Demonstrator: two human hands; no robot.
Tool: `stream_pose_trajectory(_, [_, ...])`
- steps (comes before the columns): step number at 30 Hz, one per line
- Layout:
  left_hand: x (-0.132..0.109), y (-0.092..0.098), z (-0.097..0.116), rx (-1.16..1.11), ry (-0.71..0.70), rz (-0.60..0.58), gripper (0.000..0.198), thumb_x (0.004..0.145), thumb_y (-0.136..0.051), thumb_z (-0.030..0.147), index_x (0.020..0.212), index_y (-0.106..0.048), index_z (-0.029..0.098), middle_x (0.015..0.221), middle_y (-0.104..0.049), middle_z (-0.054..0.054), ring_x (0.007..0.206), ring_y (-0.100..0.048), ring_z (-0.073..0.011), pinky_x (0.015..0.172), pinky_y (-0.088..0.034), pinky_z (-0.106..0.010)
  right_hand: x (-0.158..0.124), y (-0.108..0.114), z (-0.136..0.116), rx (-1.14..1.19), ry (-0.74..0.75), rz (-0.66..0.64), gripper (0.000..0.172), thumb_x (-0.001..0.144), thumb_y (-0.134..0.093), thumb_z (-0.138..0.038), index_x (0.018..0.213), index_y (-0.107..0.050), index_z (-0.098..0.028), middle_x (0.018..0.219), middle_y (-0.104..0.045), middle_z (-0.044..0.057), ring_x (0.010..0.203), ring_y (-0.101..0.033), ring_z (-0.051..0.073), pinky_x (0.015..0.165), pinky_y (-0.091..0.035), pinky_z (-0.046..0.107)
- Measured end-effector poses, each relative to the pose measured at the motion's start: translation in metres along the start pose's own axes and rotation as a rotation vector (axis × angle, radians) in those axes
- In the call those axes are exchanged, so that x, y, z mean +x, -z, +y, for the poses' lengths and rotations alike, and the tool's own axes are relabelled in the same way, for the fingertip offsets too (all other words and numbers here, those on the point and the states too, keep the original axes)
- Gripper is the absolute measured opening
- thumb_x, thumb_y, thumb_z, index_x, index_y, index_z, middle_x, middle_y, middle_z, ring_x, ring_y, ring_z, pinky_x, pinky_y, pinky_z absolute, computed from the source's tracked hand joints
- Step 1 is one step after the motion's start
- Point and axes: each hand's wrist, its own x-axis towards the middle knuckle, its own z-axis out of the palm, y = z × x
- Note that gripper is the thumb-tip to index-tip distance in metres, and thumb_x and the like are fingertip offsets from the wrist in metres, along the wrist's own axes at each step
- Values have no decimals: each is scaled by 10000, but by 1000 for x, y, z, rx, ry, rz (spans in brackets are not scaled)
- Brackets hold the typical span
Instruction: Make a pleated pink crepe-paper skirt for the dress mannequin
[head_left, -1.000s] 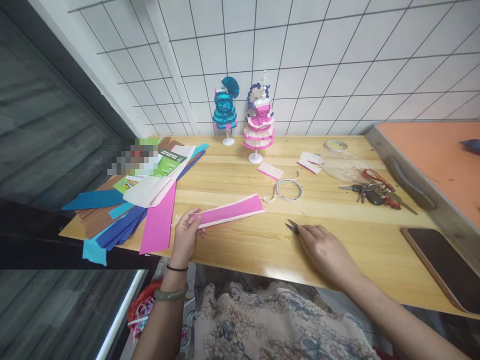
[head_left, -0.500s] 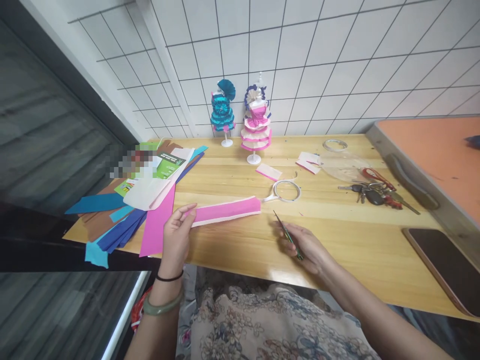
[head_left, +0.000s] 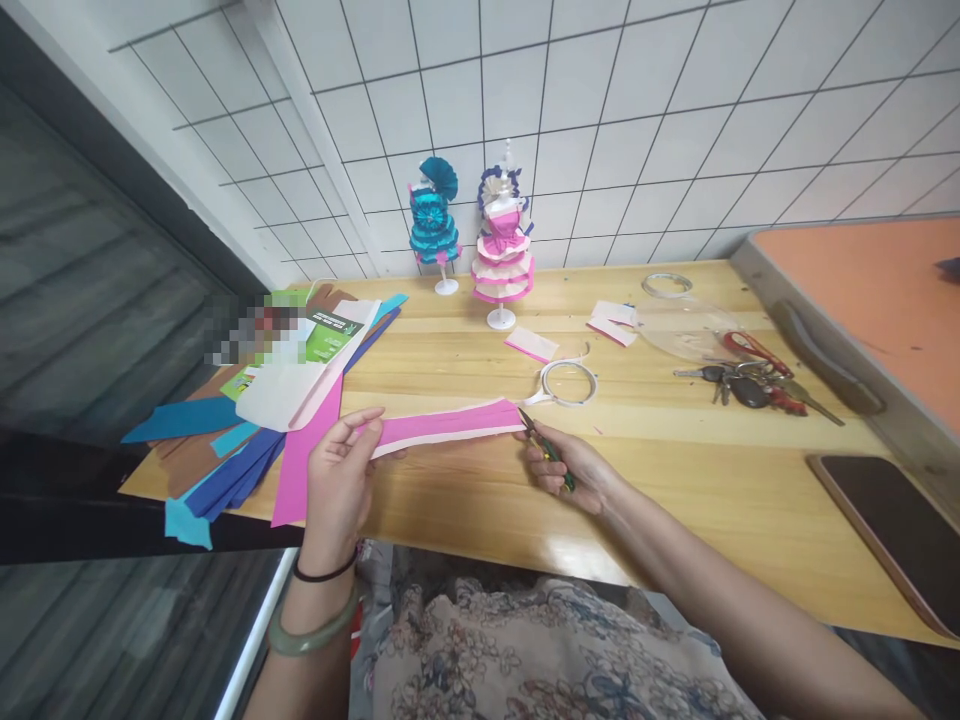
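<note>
My left hand (head_left: 343, 462) pinches the left end of a pink paper strip (head_left: 450, 424) with white edges, held out level above the table. In my right hand (head_left: 564, 468) is a small pair of scissors (head_left: 550, 450) with dark green handles. The blade tips are at the right end of the strip; whether they touch it I cannot tell. Just beyond the strip lies a roll of white tape (head_left: 596, 385) with its end pulled loose. A small pink-and-white paper piece (head_left: 532, 344) lies behind it.
Two small dress forms stand by the tiled wall, one in a teal paper dress (head_left: 435, 225), one in pink and white (head_left: 502, 250). Coloured paper strips (head_left: 251, 470) pile up at left. Keys (head_left: 750, 385), a phone (head_left: 892, 540) and an orange-topped case (head_left: 862, 290) are at right.
My right hand has moved left with the scissors, bringing the tips from apart to the strip's right end. My left hand still holds the strip.
</note>
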Motion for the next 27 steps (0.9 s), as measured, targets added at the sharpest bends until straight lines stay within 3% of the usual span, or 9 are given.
stream_pose_trajectory(8, [0,3,-2,31,2,-1,296,616,-735,290,863,-650,151,656,-601,18,579,-560,-104,523,-507,-226,9,-6,-7,5,3,-29,255,925,-390,-336,729,-426,-177,564,-397,-65,331,-218,0,318,-178,115])
stream_pose_trajectory(27, [0,12,-10,74,12,14,320,608,-742,326,862,-653,152,706,-641,8,568,-563,-102,515,-495,-224,20,-13,-13,-19,11,5,259,932,-378,-317,715,-396,-176,548,-362,-78,317,-186,-4,291,-152,104])
